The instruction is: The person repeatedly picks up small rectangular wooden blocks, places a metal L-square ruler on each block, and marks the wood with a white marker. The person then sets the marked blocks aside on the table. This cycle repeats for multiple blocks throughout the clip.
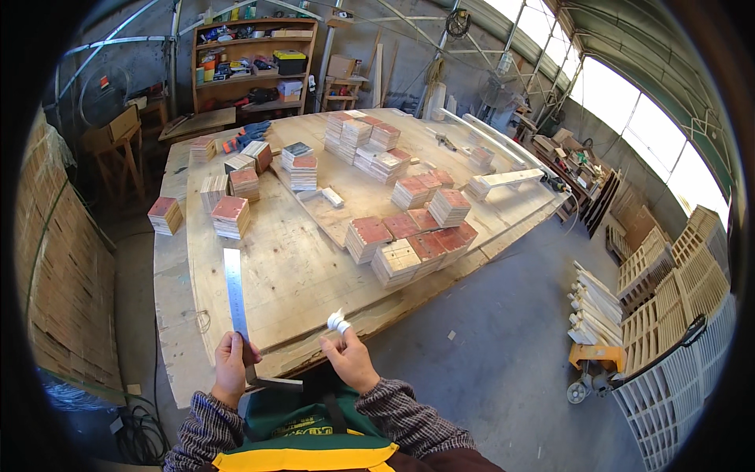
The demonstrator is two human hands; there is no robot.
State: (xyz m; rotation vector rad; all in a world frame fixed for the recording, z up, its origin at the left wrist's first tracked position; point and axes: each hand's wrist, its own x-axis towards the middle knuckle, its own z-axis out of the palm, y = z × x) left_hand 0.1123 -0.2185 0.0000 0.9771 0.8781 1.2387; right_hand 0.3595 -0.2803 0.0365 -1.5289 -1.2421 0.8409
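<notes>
My left hand (231,370) is closed round the lower end of a carpenter's square (236,295). The square's long steel blade points away over the near left of the plywood tabletop (275,291); its short arm runs right, just below the table's front edge. At that edge my right hand (352,363) is raised, thumb and index finger apart, with no tool in it. A white wrapping (338,321) covers what looks like the index fingertip. Beyond the blade's tip stands a stack of square wood blocks with a red top (231,217).
More block stacks (425,248) stand at the table's middle and right. Dark gloves (247,137) lie at the back, near a shelf (255,67) of tools. Wrapped boards (67,259) rise on the left. A pallet jack (596,358) and slatted wooden panels (668,315) stand at right.
</notes>
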